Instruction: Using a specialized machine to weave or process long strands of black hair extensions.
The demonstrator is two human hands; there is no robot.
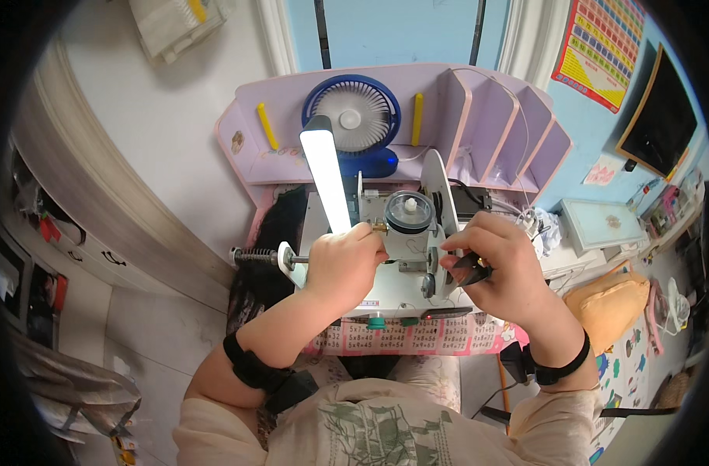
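Observation:
Before me stands a white bench-top winding machine [372, 285] with a round clear-topped wheel [410, 211] and a white upright disc [435, 169]. My left hand [343, 262] is closed over the line of a metal shaft [300, 259], whose left end carries a spring [255, 255]. A small dark tip shows beyond its fingertips; what it belongs to is unclear. Black snips [474, 272] rest in my right hand [500, 271], thumb and forefinger raised beside the machine's small pulleys [431, 262]. Fingers partly cover the snips.
A lit lamp bar [326, 177] leans above my left hand. Behind it, a blue fan [351, 116] stands in a lilac desk shelf [447, 116]. A green button [376, 322] sits on the machine's front. To the right lie a pale blue box [602, 224] and an orange cushion [608, 297].

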